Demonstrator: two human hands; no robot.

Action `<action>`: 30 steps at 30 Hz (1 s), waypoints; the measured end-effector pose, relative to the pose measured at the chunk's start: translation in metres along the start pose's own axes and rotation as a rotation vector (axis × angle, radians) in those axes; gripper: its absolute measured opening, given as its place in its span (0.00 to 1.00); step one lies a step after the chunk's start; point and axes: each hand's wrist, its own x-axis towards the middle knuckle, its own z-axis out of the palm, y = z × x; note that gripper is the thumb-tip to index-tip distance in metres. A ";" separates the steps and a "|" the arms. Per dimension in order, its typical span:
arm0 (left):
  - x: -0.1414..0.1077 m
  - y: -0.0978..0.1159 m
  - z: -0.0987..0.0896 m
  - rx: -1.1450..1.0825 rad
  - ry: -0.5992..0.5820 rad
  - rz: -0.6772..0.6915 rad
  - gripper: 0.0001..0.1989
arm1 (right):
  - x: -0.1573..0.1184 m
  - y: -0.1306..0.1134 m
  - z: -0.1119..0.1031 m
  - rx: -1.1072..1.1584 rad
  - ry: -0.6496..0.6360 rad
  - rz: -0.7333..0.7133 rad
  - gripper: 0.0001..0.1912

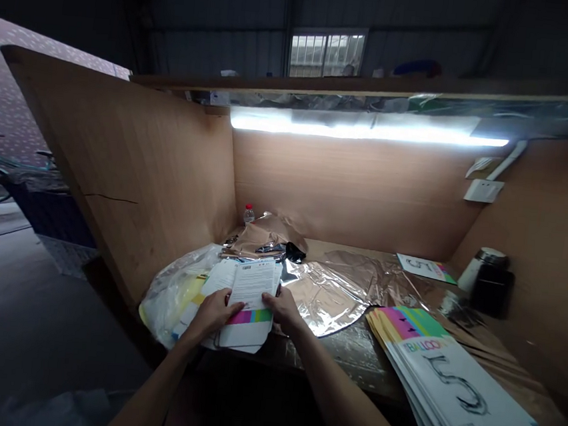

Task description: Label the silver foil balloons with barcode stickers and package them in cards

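My left hand (pixel 215 312) grips the left edge of a white balloon package (pixel 253 285), thumb on its face. On the opposite edge, my right hand (pixel 283 307) pinches it, thumb also on top. Small print and a band of pink, green and blue stripes show on this side. Beneath it lie more white packages (pixel 220 276), partly covered by the upper one and my left hand. A clear plastic bag (pixel 173 289) with something yellow inside lies left of my left hand. Right of my right hand spreads shiny rose-gold foil (pixel 326 297).
A stack of balloon packages (pixel 453 383) marked 5 sits at the right front. Another package (pixel 424 267) lies behind it, near a silver-lidded container (pixel 491 257) and a black object (pixel 492 291). A red-capped bottle (pixel 248 214) stands at the back left. Wooden panels (pixel 166 181) enclose the bench.
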 end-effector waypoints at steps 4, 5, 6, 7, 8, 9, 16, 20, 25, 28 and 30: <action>0.009 0.021 -0.006 -0.378 -0.014 0.066 0.36 | 0.003 -0.037 -0.026 0.003 0.002 -0.092 0.22; 0.012 0.032 -0.008 -0.483 -0.024 0.098 0.37 | 0.002 -0.048 -0.033 -0.006 -0.014 -0.113 0.22; 0.015 0.043 -0.008 -0.588 -0.038 0.133 0.36 | 0.001 -0.057 -0.040 -0.021 -0.030 -0.128 0.22; 0.017 0.054 -0.006 -0.685 -0.053 0.166 0.35 | -0.001 -0.065 -0.047 -0.040 -0.041 -0.138 0.21; 0.019 0.065 -0.001 -0.770 -0.064 0.190 0.34 | -0.004 -0.070 -0.055 -0.065 -0.044 -0.142 0.21; 0.020 0.075 0.006 -0.837 -0.075 0.203 0.32 | -0.009 -0.073 -0.062 -0.093 -0.038 -0.141 0.20; -0.003 0.093 0.056 -0.863 -0.155 0.159 0.16 | -0.073 -0.043 -0.116 -0.196 0.171 -0.022 0.10; -0.028 0.098 0.049 -0.603 -0.053 0.501 0.10 | -0.103 -0.032 -0.130 -0.101 0.214 0.156 0.19; -0.045 0.109 0.054 -0.177 0.076 0.810 0.09 | -0.106 -0.056 -0.115 0.255 -0.026 0.101 0.24; -0.029 0.112 0.055 -0.449 0.197 0.493 0.20 | -0.096 -0.072 -0.114 0.253 0.030 -0.077 0.26; -0.016 0.112 0.057 -0.741 0.076 0.354 0.26 | -0.090 -0.071 -0.119 0.168 0.084 -0.138 0.23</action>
